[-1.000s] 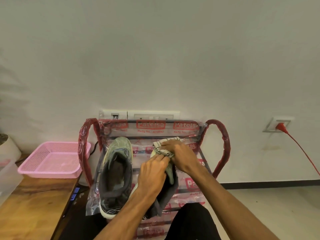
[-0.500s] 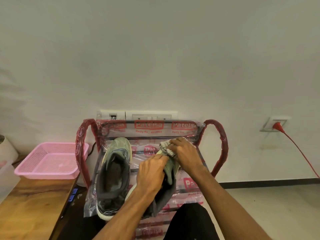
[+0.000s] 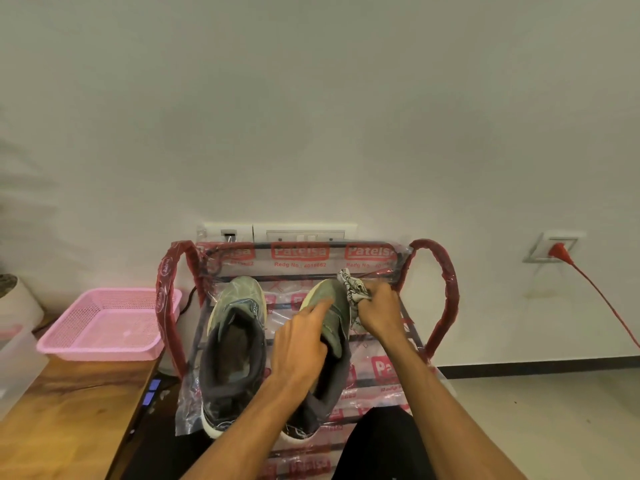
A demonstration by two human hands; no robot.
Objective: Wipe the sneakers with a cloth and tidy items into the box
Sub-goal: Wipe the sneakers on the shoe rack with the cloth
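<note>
Wiping the toe side of one sneaker on a plastic-wrapped rack.
Grips a bunched patterned cloth in the right hand, fingers curled tight round it, pressing it against the sneaker's right edge near the toe. Steadies the same sneaker with the left hand: index finger stretched along the green upper, remaining fingers curled over the strap by the opening. Sits toe-to-wall on the rack's top tier, just beside the other sneaker on its left, that one untouched by either hand. Shows a pink basket on the wooden desk left of the rack, a translucent container at the left edge, and a red plug in a wall socket off to the right.
</note>
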